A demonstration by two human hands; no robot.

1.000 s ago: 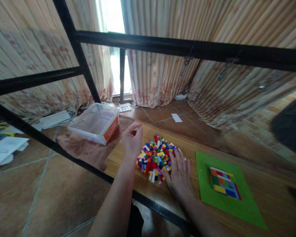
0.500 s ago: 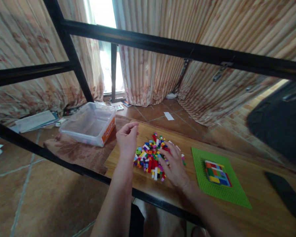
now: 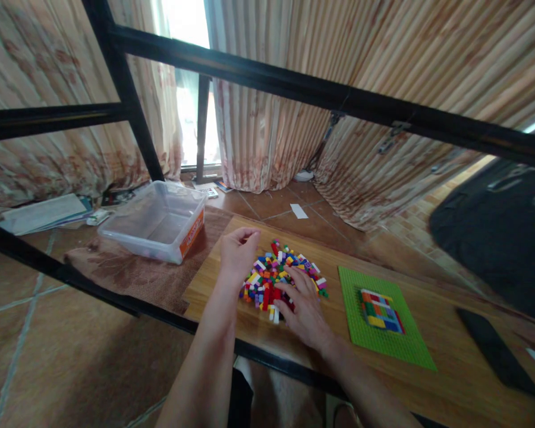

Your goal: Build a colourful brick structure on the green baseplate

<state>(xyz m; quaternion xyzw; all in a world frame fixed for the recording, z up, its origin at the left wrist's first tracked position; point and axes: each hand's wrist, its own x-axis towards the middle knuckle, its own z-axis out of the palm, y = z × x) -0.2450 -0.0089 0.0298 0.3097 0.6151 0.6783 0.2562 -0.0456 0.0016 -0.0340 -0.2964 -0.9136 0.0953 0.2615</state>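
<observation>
A heap of small multicoloured toy bricks [image 3: 263,282] lies on the wooden tabletop [image 3: 258,330]. My left hand [image 3: 239,252] hovers at the heap's left edge with its fingers curled closed; whatever they hold, if anything, is hidden. Over the right side of the heap, my right hand [image 3: 302,306] has its fingers spread and bent down among the bricks. To its right lies a green baseplate [image 3: 410,345]. A low block of coloured bricks [image 3: 382,312] sits on that plate, in red, yellow, blue, green and orange.
A clear plastic bin [image 3: 154,229] with an orange label stands on a brown mat [image 3: 134,279] at left. Black metal bars [image 3: 258,68] cross in front and along the table's near edge. A dark flat object [image 3: 494,351] lies at right. Papers [image 3: 44,211] are on the floor.
The view has shifted slightly to the right. My right hand has moved towards the near middle of the heap, uncovering bricks at its far right. My left hand stays closed near the heap.
</observation>
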